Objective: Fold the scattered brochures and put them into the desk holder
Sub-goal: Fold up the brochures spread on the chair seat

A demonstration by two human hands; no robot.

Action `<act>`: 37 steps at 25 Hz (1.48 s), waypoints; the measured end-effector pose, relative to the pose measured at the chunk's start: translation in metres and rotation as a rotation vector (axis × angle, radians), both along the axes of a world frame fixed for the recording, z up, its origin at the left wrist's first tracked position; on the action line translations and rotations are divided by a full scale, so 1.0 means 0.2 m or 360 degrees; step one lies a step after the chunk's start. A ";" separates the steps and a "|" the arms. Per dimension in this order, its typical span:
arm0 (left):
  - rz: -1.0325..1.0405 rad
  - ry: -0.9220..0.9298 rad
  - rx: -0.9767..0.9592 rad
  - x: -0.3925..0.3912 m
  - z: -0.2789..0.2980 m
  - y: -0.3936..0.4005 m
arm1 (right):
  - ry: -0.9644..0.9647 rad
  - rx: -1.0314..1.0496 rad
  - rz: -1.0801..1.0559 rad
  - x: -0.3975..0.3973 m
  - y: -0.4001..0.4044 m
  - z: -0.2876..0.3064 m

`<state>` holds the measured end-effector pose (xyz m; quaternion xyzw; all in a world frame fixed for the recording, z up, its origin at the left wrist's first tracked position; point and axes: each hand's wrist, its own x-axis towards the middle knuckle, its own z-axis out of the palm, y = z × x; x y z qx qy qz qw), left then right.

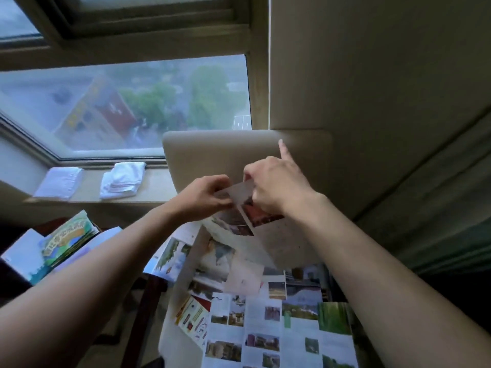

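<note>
At mid-frame, the left hand and right hand both pinched one brochure. Below lay more brochures, unfolded.

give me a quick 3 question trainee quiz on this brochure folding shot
1. True or false: both hands grip the same brochure.
2. What lies on the window sill? A) two folded white towels B) a stack of books C) a laptop
3. Fill in: the right hand has its index finger ______.

Key:
1. True: the left hand and the right hand both pinch it above the chair.
2. A: the towels lie side by side.
3. Pointing up, straight.
</note>
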<state>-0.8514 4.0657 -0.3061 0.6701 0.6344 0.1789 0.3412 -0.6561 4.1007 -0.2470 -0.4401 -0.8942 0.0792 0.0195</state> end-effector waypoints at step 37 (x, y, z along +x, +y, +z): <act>-0.0214 0.0088 0.0265 -0.12 0.08 -0.14 | 0.0803 -0.1038 -0.0298 -0.13 -0.05 -0.18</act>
